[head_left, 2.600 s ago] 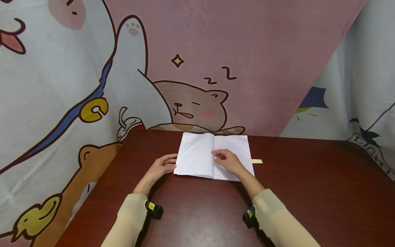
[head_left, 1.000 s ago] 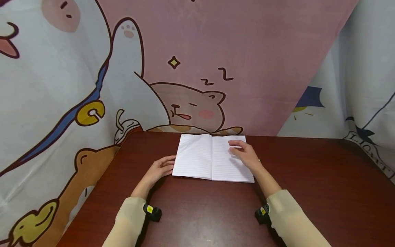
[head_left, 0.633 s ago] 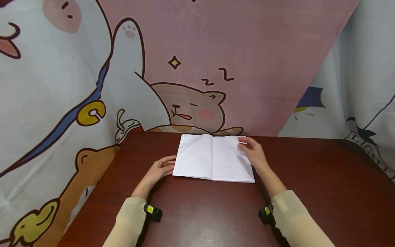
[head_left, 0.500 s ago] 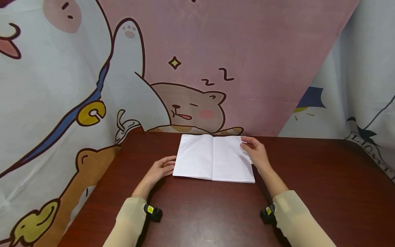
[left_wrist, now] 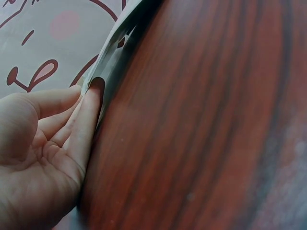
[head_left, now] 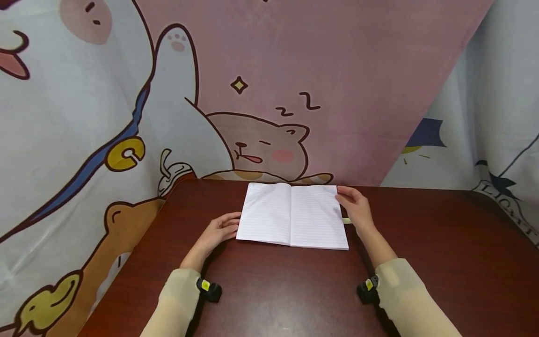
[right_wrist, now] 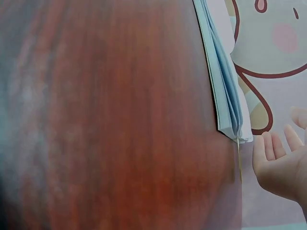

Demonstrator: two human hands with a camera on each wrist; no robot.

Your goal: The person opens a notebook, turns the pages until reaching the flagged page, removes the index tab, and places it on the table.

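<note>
Notebook [head_left: 269,217] lay open, long axis left-to-right; I saw the nearer left hand [head_left: 217,230] relaxed, touching its left edge, right hand [head_left: 357,209] loose, empty, just beside its right.

Cartoon-print cloth [head_left: 358,93] behind reddish-brown table [head_left: 442,243]

One worktop [head_left: 278,285] is carrying one notebook [head_left: 265,210] along its far edge, and two lined pages [head_left: 316,217] are facing up. One pale strip [head_left: 347,220] is sticking out toward the right edge. Two hands are flanking it: one left hand [head_left: 219,231], one right hand [head_left: 358,208]. Two sleeves [head_left: 177,292] and two black wrist devices [head_left: 214,292] are showing; beyond the far edge, one yellow bell [head_left: 113,159] is appearing.
</note>
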